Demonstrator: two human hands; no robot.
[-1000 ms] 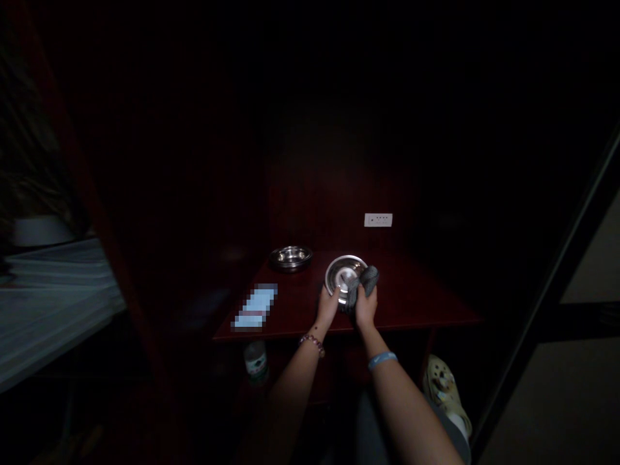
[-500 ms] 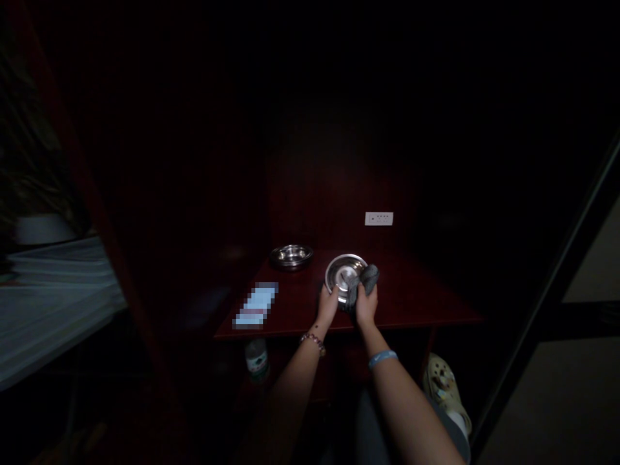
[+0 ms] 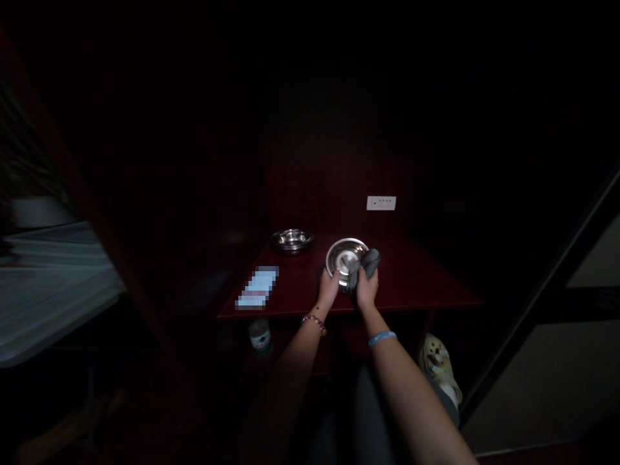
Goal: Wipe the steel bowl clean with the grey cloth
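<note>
Several pale tray-like things (image 3: 53, 271) sit stacked off to our far left, well apart from the dark red table (image 3: 301, 278). At the table's left end we've got a flat, pixelated thing (image 3: 258, 287) near the front edge; one careless bump could probably knock it off. Lower down, below the tabletop, is a bottle (image 3: 260, 336). Next, some shiny metal dishes (image 3: 291, 241), seemingly nested, near the back.

Then the middle: our left hand (image 3: 329, 289) is gripping the near-left side of a metal bowl (image 3: 345, 259), which tips toward us over the table. Can't tell if its base touches. Our right hand (image 3: 368, 289) is clutching a bunched grey cloth (image 3: 372, 257) against the bowl's right side. That's the weak spot, we reckon: smooth metal plus loose fabric could let the bowl twist or slip. Further right, a white socket (image 3: 381, 203), then a clog (image 3: 438, 365) down low.
</note>
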